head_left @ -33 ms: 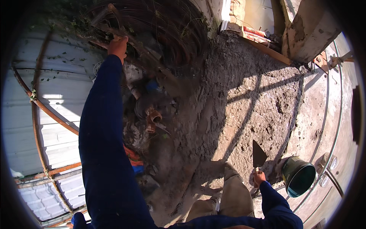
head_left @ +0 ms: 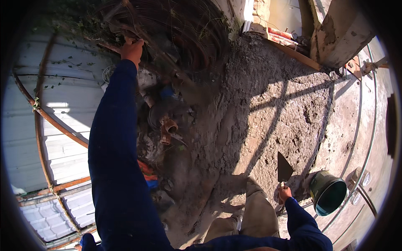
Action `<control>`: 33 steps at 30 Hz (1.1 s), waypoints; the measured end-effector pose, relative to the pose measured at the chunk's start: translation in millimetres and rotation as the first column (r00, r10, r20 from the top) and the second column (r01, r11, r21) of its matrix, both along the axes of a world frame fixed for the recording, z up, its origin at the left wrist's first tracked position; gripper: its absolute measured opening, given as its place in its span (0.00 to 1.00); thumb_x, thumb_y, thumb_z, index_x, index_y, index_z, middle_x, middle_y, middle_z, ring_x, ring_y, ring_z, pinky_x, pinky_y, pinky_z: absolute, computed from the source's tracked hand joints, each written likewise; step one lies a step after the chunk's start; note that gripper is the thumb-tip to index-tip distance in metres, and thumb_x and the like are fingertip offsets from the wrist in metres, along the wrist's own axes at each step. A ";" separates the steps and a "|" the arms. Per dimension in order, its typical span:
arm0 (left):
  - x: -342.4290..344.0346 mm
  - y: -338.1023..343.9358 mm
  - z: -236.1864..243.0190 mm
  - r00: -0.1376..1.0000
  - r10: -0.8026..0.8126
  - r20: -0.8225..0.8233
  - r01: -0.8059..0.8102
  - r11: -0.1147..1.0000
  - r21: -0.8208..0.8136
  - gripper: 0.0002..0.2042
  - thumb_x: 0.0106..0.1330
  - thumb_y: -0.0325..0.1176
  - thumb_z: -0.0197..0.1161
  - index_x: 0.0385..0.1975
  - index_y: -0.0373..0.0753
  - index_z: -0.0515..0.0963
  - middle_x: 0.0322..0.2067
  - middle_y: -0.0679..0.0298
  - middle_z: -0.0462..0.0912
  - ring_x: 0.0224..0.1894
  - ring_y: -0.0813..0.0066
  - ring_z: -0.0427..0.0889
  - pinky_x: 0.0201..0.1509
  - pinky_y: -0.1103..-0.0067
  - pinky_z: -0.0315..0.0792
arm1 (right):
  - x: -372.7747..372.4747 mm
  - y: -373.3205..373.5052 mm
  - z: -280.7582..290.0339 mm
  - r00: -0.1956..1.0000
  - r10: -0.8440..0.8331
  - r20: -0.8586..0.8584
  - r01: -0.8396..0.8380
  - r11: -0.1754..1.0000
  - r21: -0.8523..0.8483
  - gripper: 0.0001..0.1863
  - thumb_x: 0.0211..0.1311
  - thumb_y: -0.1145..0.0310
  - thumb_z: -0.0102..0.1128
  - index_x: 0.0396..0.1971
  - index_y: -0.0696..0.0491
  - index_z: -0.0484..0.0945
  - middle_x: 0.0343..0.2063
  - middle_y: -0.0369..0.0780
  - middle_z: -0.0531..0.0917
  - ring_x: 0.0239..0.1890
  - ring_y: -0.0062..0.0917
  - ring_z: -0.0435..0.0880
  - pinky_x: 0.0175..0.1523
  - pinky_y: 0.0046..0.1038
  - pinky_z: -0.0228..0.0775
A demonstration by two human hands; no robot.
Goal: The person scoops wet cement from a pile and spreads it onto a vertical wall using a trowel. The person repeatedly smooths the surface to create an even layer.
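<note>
My left hand [head_left: 132,51] is stretched far forward, its fingers closed round a dark stick [head_left: 157,52] at the edge of the scrap heap. Shadow hides exactly where the fingers meet it. Behind that hand lies a large coil of dark rod or wire [head_left: 197,31]. My right hand [head_left: 285,193] is low on the right, wrapped round the handle of a pointing trowel [head_left: 284,169]. The trowel's triangular blade points away from me, above rough, wet-looking mortar [head_left: 274,121]. Beside it, a dark green bucket [head_left: 328,194] leans with its mouth toward me.
Broken reddish clay pipe [head_left: 169,125] and rubble lie left of the rough surface. Pale corrugated sheets [head_left: 63,154] with rusty bars run along the left. A concrete post [head_left: 341,33] stands far right, near a plank [head_left: 293,55]. A hose [head_left: 368,142] curves along the right.
My left hand has shifted slightly to the right, and the stick has moved a little with it. My right hand, the trowel and the bucket stay where they were.
</note>
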State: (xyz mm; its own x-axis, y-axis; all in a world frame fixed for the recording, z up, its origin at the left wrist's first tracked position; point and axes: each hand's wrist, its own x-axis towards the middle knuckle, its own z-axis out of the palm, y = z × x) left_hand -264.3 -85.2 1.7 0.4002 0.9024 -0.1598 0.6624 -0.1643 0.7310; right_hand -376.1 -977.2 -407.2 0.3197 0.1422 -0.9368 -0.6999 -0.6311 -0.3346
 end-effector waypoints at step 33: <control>-219.4 -146.0 -246.2 0.777 -0.264 -0.571 0.566 0.691 0.450 0.12 0.72 0.34 0.62 0.49 0.34 0.80 0.46 0.54 0.85 0.51 0.54 0.83 0.61 0.63 0.73 | -9.5 -106.5 -202.5 0.735 0.391 0.554 -0.068 0.855 -0.514 0.17 0.56 0.61 0.70 0.41 0.55 0.80 0.31 0.51 0.87 0.38 0.53 0.88 0.44 0.46 0.80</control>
